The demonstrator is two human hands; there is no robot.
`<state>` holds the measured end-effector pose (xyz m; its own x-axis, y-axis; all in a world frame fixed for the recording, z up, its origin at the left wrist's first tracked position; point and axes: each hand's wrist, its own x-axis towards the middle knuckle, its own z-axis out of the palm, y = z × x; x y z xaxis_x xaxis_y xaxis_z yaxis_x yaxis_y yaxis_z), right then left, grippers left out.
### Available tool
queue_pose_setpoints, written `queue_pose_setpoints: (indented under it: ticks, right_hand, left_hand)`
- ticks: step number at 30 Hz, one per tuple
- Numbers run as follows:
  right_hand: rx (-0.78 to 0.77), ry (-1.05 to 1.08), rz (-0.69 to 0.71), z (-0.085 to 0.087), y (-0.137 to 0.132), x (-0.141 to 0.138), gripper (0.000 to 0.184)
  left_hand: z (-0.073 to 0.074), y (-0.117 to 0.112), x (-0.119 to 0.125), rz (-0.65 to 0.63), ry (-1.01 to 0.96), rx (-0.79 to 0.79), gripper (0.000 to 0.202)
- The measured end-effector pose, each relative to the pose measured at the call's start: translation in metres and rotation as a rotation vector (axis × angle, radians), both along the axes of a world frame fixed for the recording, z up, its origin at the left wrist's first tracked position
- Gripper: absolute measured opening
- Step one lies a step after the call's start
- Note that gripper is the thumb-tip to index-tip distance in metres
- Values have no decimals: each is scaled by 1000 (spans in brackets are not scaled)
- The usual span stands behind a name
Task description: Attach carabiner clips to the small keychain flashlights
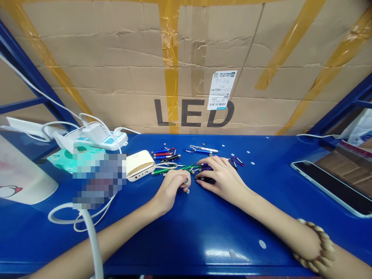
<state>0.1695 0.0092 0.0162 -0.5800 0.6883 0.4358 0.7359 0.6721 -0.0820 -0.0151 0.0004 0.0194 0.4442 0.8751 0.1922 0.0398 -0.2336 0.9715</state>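
Observation:
My left hand (173, 188) rests near the middle of the blue table with its fingers curled in. A small greyish thing shows at its fingertips, too small to name. Beside it, my right hand (222, 174) lies with spread fingers over dark purple keychain flashlights (208, 179), partly covering them. Green keychain flashlights (159, 171) with clips lie just beyond my left hand. Farther back are blue, red and black ones (167, 154) side by side. A silver keychain flashlight (207, 148) and a blue one (202, 152) lie together behind my right hand. A purple carabiner clip (238, 161) sticks out past its fingers.
A cream power bank (141, 166) with a cable stands left of the flashlights. Further left are a power strip (116, 141), a green packet (62, 159) and a white container (26, 174). A phone (334, 188) lies at right. A large cardboard box (128, 85) closes off the back.

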Motion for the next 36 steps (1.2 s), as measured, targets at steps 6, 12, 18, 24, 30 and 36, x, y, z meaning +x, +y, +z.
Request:
queue_pose_setpoints:
  ticks: [6, 12, 18, 24, 30, 36]
  right_hand:
    - [189, -32, 85, -5, 3, -1, 10]
    - [361, 294, 110, 4, -5, -3, 3]
    - [459, 396, 222, 9, -19, -10, 7]
    - [303, 335, 279, 6, -18, -9, 9]
    - [165, 314, 275, 5, -20, -11, 10]
    - [13, 284, 160, 5, -18, -10, 32]
  left_hand:
    - [0, -2, 4, -32, -1, -110, 30]
    - [2, -1, 7, 39, 115, -144, 28]
    - [-6, -1, 6, 75, 212, -124, 29]
    - [-14, 2, 4, 130, 272, -94, 29]
    - [-11, 2, 4, 175, 280, -86, 29]
    - [-6, 9, 4, 250, 164, -118, 27]
